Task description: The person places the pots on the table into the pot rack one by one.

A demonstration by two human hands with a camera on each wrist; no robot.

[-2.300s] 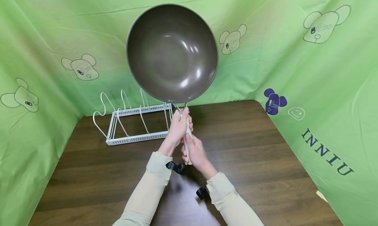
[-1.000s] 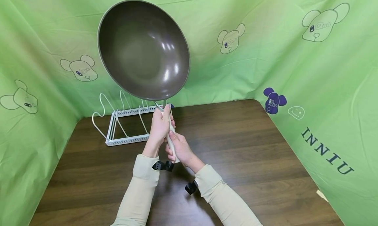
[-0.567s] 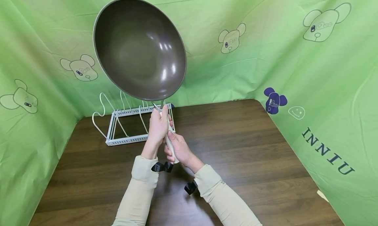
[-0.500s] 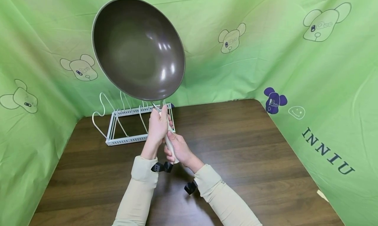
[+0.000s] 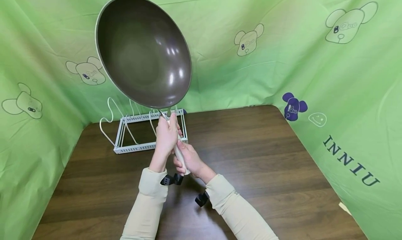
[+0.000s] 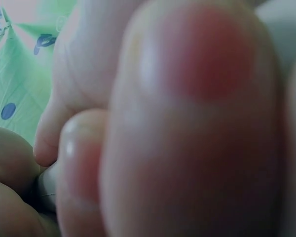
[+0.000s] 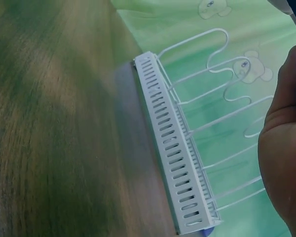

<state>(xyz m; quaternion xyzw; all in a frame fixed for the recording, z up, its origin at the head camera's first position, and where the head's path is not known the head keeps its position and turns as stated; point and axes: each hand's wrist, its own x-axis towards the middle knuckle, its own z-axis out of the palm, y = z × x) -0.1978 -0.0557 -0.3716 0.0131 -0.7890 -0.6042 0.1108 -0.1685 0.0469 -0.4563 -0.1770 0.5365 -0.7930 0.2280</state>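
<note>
A large wok [image 5: 141, 55] with a dark brown inside and a pale handle [image 5: 179, 157] is held up, its bowl facing me and leaning left. My left hand [image 5: 166, 133] grips the handle close to the bowl. Lower down, near the handle's end, my right hand [image 5: 190, 159] grips it too. Behind and below the bowl, a white wire pan rack [image 5: 135, 148] stands on the table; the bowl and left hand cover part of it. In the left wrist view, blurred fingers [image 6: 192, 148] fill most of the picture. The rack's slotted side rail [image 7: 172, 143] shows in the right wrist view.
The brown wooden table [image 5: 251, 163] is enclosed by a green curtain [image 5: 220, 79] printed with bear heads. A small pale piece [image 5: 344, 208] lies at the table's right edge. Black cameras [image 5: 172, 179] sit on both wrists.
Both hands have carried the wok leftward from the middle, over the rack, and its bowl has tilted further left. In the last half second it has shifted only slightly left. The grips look the same.
</note>
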